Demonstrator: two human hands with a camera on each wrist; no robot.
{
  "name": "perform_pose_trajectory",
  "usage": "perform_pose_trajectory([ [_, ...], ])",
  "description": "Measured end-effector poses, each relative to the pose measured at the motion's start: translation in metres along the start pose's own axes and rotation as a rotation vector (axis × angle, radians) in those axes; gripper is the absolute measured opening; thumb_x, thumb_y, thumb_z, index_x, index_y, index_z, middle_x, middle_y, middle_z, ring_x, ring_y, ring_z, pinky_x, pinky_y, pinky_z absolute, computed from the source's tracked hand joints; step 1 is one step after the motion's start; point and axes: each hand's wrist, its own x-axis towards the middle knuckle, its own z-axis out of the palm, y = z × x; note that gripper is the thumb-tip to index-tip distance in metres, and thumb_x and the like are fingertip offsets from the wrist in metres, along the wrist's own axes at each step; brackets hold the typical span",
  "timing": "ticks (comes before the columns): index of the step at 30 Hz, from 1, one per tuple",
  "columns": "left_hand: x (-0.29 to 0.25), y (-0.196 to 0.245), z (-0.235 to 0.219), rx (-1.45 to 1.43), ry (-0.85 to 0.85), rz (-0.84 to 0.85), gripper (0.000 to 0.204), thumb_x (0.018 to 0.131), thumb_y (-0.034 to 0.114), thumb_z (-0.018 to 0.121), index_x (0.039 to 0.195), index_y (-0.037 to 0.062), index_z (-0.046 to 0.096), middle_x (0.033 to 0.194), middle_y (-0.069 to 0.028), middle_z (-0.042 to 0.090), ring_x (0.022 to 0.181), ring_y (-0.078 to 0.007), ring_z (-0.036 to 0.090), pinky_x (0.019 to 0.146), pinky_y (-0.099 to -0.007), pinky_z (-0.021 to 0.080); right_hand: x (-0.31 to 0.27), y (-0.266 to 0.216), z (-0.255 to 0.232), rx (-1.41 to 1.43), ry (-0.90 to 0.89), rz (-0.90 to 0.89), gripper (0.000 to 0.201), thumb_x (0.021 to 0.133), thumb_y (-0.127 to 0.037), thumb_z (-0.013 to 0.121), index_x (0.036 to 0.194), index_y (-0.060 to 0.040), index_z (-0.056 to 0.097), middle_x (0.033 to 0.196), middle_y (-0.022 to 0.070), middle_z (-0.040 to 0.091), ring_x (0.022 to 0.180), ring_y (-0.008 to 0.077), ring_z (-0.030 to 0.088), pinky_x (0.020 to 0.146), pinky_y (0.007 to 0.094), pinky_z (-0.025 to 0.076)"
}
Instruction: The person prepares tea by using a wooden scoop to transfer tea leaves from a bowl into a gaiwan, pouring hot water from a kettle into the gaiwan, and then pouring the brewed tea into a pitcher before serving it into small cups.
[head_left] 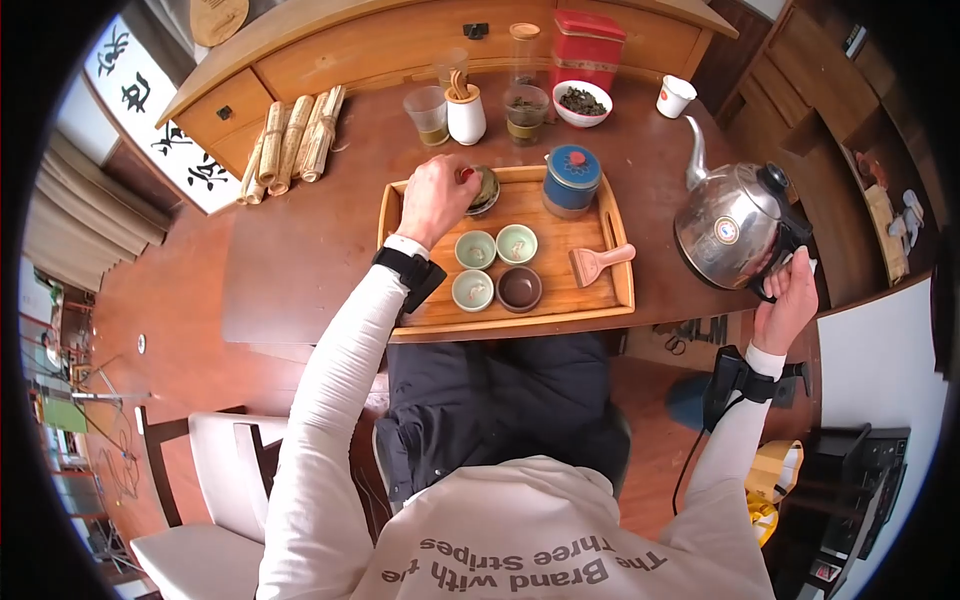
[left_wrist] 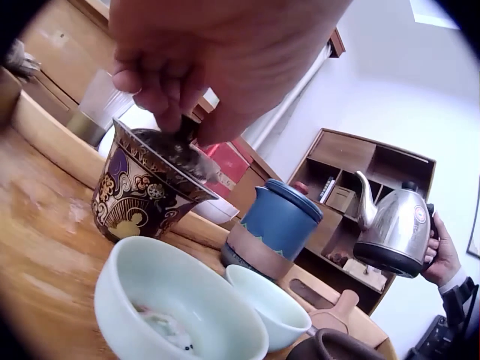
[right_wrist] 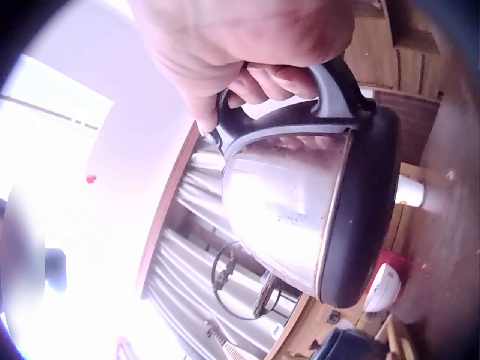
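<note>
My left hand [head_left: 437,195] is over the back left of the wooden tray, fingertips pinching the dark lid knob [left_wrist: 187,130] at the mouth of a dark, gold-patterned gaiwan [left_wrist: 142,191]. Greenish content [head_left: 488,184] shows in its mouth in the head view. Off the tray's right side, my right hand [head_left: 788,300] grips the black handle of a steel kettle [head_left: 728,222], its spout toward the back. Three pale green cups [head_left: 474,290] and a brown pouring cup [head_left: 519,289] stand in front of the gaiwan.
A blue lidded canister [head_left: 571,185] and a pinkish brush [head_left: 600,263] occupy the right of the tray [head_left: 440,326]. Behind it are glasses [head_left: 428,112], a white tool holder [head_left: 466,118], a bowl of tea leaves [head_left: 581,102] and a red tin [head_left: 590,45]. Bamboo scrolls [head_left: 293,140] lie back left.
</note>
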Motion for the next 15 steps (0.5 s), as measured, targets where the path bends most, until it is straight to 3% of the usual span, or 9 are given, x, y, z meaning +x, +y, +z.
perform_pose_trajectory([
  [2, 0.0, 0.009, -0.01, -0.326, 0.065, -0.193, 0.03, 0.089, 0.023, 0.072, 0.108, -0.0005, 0.073, 0.093, -0.0183, 0.074, 0.082, -0.0287, 0.071, 0.078, -0.0382, 0.056, 0.001, -0.013, 0.021, -0.011, -0.075, 0.001, 0.026, 0.103, -0.026, 0.067, 0.084, -0.0088, 0.061, 0.065, -0.01, 0.034, 0.056, 0.0021, 0.028, 0.052, 0.0237, 0.022],
  [3, -0.004, 0.007, -0.012, -0.331, 0.072, -0.202, 0.03, 0.089, 0.023, 0.072, 0.108, -0.0005, 0.073, 0.093, -0.0183, 0.074, 0.082, -0.0287, 0.071, 0.078, -0.0382, 0.056, 0.001, -0.018, 0.033, -0.019, -0.136, 0.008, 0.026, 0.103, -0.025, 0.067, 0.084, -0.0089, 0.06, 0.064, -0.0098, 0.035, 0.055, 0.002, 0.028, 0.05, 0.0234, 0.021],
  [5, -0.017, 0.002, -0.016, -0.806, 0.329, -0.265, 0.027, 0.094, 0.019, 0.07, 0.111, -0.0028, 0.072, 0.093, -0.0127, 0.075, 0.077, -0.0177, 0.068, 0.072, -0.0304, 0.055, 0.004, -0.023, 0.054, -0.031, -0.27, 0.035, 0.024, 0.105, -0.023, 0.063, 0.087, -0.0087, 0.058, 0.065, -0.0096, 0.035, 0.055, 0.0013, 0.029, 0.049, 0.0215, 0.023],
  [6, -0.03, -0.003, -0.021, -0.831, 0.355, -0.286, 0.027, 0.099, 0.019, 0.068, 0.113, -0.004, 0.07, 0.092, -0.0064, 0.073, 0.08, -0.0098, 0.064, 0.071, -0.0254, 0.053, 0.003, -0.025, 0.067, -0.048, -0.313, 0.036, 0.021, 0.105, -0.021, 0.064, 0.089, -0.0077, 0.06, 0.065, -0.0098, 0.036, 0.054, 0.0009, 0.029, 0.049, 0.0211, 0.023],
  [7, -0.047, -0.008, -0.026, -0.927, 0.326, -0.344, 0.025, 0.099, 0.016, 0.068, 0.114, -0.0038, 0.068, 0.094, -0.0043, 0.072, 0.082, -0.0092, 0.064, 0.073, -0.024, 0.053, 0.001, -0.027, 0.081, -0.064, -0.353, 0.036, 0.02, 0.104, -0.02, 0.064, 0.091, -0.0068, 0.061, 0.065, -0.01, 0.036, 0.054, 0.0006, 0.03, 0.048, 0.0206, 0.023],
  [9, -0.083, -0.016, -0.027, -0.974, 0.356, -0.364, 0.024, 0.097, 0.011, 0.07, 0.114, -0.0043, 0.066, 0.096, -0.0026, 0.07, 0.085, -0.0078, 0.064, 0.077, -0.0226, 0.053, -0.002, -0.03, 0.108, -0.103, -0.409, 0.072, 0.015, 0.102, -0.017, 0.067, 0.098, -0.0031, 0.066, 0.065, -0.0103, 0.04, 0.053, -0.0006, 0.031, 0.046, 0.02, 0.023],
  [12, -0.129, -0.024, -0.027, -0.825, 0.383, -0.419, 0.024, 0.093, 0.005, 0.072, 0.115, -0.0041, 0.064, 0.097, -0.0035, 0.07, 0.088, -0.0083, 0.064, 0.081, -0.0243, 0.054, -0.006, -0.03, 0.14, -0.125, -0.508, 0.105, 0.016, 0.1, -0.017, 0.07, 0.101, -0.0011, 0.069, 0.065, -0.0102, 0.043, 0.052, -0.0012, 0.032, 0.046, 0.0192, 0.023],
  [14, -0.149, -0.026, -0.02, -0.75, 0.425, -0.421, 0.025, 0.093, 0.006, 0.072, 0.115, -0.0032, 0.064, 0.097, -0.0044, 0.07, 0.089, -0.0093, 0.065, 0.081, -0.0252, 0.054, -0.005, -0.03, 0.156, -0.224, -0.6, 0.1, 0.024, 0.096, -0.019, 0.076, 0.106, 0.0024, 0.074, 0.071, -0.0078, 0.057, 0.054, -0.0016, 0.038, 0.048, 0.0194, 0.026],
  [15, -0.155, -0.025, -0.017, -0.667, 0.459, -0.412, 0.026, 0.092, 0.006, 0.073, 0.115, -0.0023, 0.064, 0.097, -0.0053, 0.07, 0.089, -0.0103, 0.065, 0.081, -0.026, 0.054, -0.007, -0.03, 0.164, -0.229, -0.617, 0.096, 0.024, 0.096, -0.019, 0.076, 0.106, 0.0024, 0.074, 0.071, -0.0078, 0.057, 0.054, -0.0016, 0.038, 0.048, 0.0194, 0.026],
])
